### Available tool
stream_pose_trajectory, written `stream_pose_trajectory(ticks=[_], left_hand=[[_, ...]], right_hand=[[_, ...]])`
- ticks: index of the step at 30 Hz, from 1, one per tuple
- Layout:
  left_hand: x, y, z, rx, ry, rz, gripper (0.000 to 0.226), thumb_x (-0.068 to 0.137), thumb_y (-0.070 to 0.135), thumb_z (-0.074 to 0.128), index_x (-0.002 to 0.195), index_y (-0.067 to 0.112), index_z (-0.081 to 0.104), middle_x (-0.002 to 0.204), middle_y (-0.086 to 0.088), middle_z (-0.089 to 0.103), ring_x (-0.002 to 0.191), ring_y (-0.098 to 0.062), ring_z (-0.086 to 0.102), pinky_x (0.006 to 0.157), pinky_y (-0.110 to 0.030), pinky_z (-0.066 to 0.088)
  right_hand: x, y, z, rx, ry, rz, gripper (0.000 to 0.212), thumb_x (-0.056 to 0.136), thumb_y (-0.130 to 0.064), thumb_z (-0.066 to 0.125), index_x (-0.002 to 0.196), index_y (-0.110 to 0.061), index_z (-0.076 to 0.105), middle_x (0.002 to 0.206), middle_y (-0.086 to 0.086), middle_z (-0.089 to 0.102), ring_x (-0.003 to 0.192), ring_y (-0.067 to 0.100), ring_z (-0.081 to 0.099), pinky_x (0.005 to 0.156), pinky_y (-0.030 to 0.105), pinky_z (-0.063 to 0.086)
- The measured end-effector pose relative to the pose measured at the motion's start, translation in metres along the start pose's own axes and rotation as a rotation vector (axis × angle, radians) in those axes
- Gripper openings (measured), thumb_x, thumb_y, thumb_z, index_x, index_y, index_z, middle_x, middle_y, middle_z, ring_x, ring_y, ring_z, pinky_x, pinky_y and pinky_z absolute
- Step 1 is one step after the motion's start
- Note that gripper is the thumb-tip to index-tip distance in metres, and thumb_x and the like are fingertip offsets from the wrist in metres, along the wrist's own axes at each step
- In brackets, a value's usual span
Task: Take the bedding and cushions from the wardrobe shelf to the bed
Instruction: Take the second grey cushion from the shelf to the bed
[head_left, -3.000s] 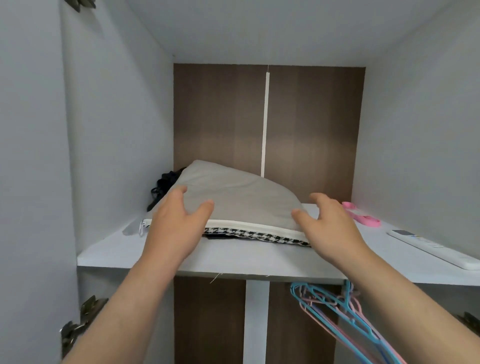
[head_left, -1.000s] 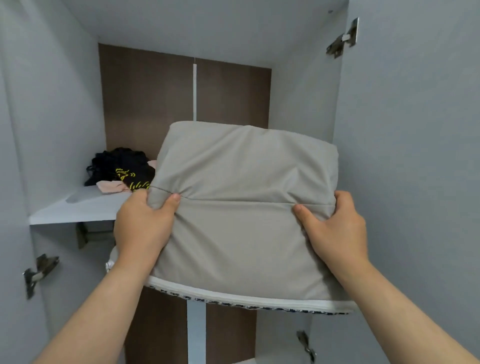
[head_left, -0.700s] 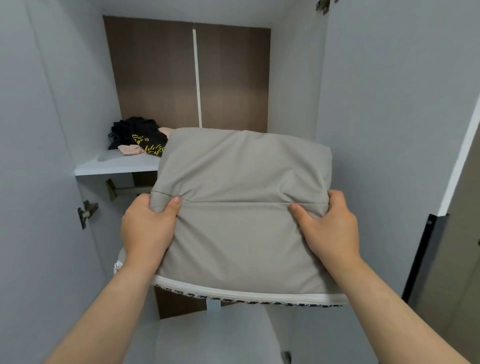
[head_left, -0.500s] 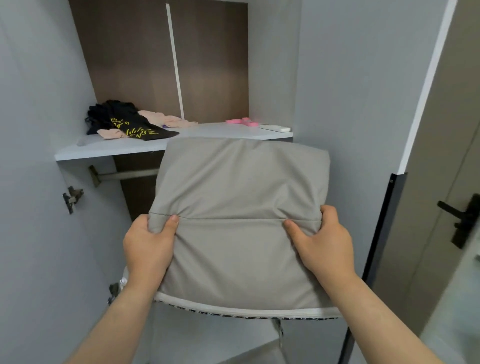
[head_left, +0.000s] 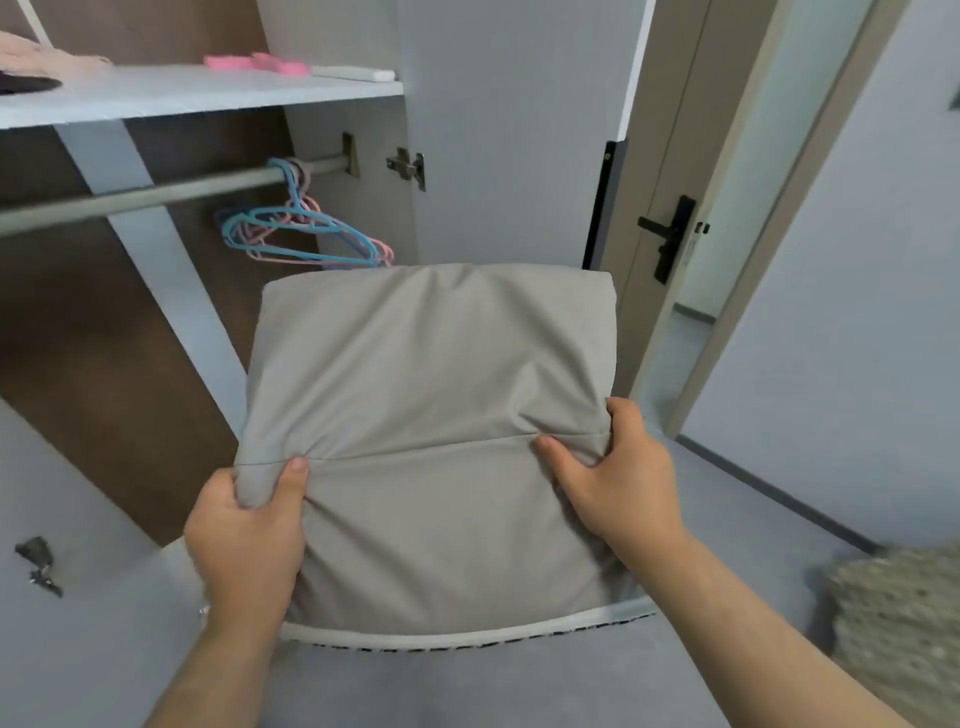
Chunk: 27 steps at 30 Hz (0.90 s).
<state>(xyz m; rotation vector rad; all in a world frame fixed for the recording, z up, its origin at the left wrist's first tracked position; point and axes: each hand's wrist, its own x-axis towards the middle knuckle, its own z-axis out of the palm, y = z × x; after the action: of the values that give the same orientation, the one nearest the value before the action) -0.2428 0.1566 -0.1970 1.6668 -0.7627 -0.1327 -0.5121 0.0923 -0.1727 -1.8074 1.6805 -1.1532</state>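
Note:
A grey cushion (head_left: 431, 415) with a white zip edge and a black-and-white checked underside is held flat in front of me, clear of the wardrobe. My left hand (head_left: 249, 530) pinches its left side, thumb on top. My right hand (head_left: 613, 478) grips its right side in the same way. The white wardrobe shelf (head_left: 197, 96) is up at the top left, well above the cushion. A corner of a speckled beige cover (head_left: 898, 623), perhaps the bed, shows at the lower right.
On the shelf lie pink items (head_left: 254, 62), a white remote (head_left: 358, 74) and some clothes (head_left: 31, 67). Blue and pink hangers (head_left: 301, 234) hang on the rail (head_left: 156, 195). An open wardrobe door (head_left: 519, 130) and a room door with a black handle (head_left: 670, 234) stand ahead.
Both hands have taken the cushion off the shelf, lowered it and carried it rightward away from the wardrobe. My view has turned down and right, showing the rail, the hangers and the door.

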Motion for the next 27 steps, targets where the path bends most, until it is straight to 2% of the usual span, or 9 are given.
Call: stream_pose_trajectory(ticks=[7, 12, 16, 18, 22, 25, 27], left_hand=[[-0.07, -0.003, 0.017, -0.073, -0.213, -0.039, 0.028, 0.082, 0.031, 0.071, 0.073, 0.009, 0.057, 0.073, -0.007, 0.06, 0.07, -0.025, 0.056, 0.064, -0.036, 0.041], [-0.132, 0.033, 0.044, -0.074, -0.418, 0.043, 0.027, 0.082, 0.032, 0.071, 0.073, 0.01, 0.057, 0.07, -0.003, 0.059, 0.068, -0.021, 0.055, 0.057, -0.031, 0.036], [-0.201, 0.07, 0.08, -0.092, -0.592, 0.12, 0.027, 0.081, 0.033, 0.073, 0.075, 0.009, 0.06, 0.07, -0.004, 0.059, 0.071, -0.029, 0.055, 0.062, -0.035, 0.037], [-0.247, 0.088, 0.098, -0.1, -0.689, 0.159, 0.026, 0.081, 0.034, 0.072, 0.077, 0.011, 0.059, 0.072, -0.002, 0.059, 0.074, -0.029, 0.054, 0.065, -0.036, 0.038], [-0.35, 0.125, 0.122, -0.139, -0.912, 0.274, 0.026, 0.082, 0.034, 0.071, 0.074, 0.014, 0.057, 0.07, 0.0, 0.058, 0.07, -0.026, 0.054, 0.061, -0.035, 0.038], [-0.425, 0.144, 0.14, -0.185, -1.049, 0.338, 0.038, 0.075, 0.046, 0.07, 0.077, 0.009, 0.06, 0.072, -0.008, 0.061, 0.072, -0.03, 0.056, 0.064, -0.037, 0.041], [-0.476, 0.157, 0.147, -0.225, -1.155, 0.378, 0.04, 0.07, 0.05, 0.063, 0.076, 0.011, 0.061, 0.071, -0.007, 0.062, 0.071, -0.029, 0.057, 0.064, -0.037, 0.041]], right_hand=[[-0.069, 0.038, -0.065, -0.092, 0.113, 0.157, 0.053, 0.072, -0.053, 0.074, 0.112, -0.027, 0.051, 0.08, -0.022, 0.055, 0.089, 0.02, 0.062, 0.074, 0.032, 0.046], [-0.126, 0.078, -0.135, -0.122, 0.254, 0.3, 0.053, 0.072, -0.051, 0.074, 0.113, -0.026, 0.052, 0.079, -0.023, 0.052, 0.095, 0.024, 0.064, 0.072, 0.032, 0.043], [-0.178, 0.121, -0.203, -0.131, 0.406, 0.417, 0.059, 0.072, -0.053, 0.074, 0.118, -0.025, 0.051, 0.095, -0.004, 0.066, 0.099, 0.028, 0.064, 0.078, 0.035, 0.048], [-0.213, 0.146, -0.239, -0.137, 0.486, 0.49, 0.059, 0.072, -0.051, 0.074, 0.119, -0.022, 0.052, 0.099, 0.0, 0.068, 0.1, 0.029, 0.064, 0.078, 0.036, 0.048], [-0.296, 0.19, -0.307, -0.186, 0.651, 0.644, 0.07, 0.071, -0.058, 0.07, 0.126, -0.019, 0.051, 0.114, 0.004, 0.068, 0.106, 0.029, 0.062, 0.085, 0.039, 0.05], [-0.358, 0.212, -0.352, -0.215, 0.769, 0.766, 0.065, 0.072, -0.058, 0.069, 0.122, -0.021, 0.051, 0.108, 0.004, 0.067, 0.102, 0.03, 0.062, 0.081, 0.04, 0.05], [-0.4, 0.22, -0.378, -0.238, 0.86, 0.836, 0.065, 0.071, -0.059, 0.069, 0.121, -0.021, 0.05, 0.105, 0.004, 0.068, 0.1, 0.031, 0.063, 0.081, 0.041, 0.05]])
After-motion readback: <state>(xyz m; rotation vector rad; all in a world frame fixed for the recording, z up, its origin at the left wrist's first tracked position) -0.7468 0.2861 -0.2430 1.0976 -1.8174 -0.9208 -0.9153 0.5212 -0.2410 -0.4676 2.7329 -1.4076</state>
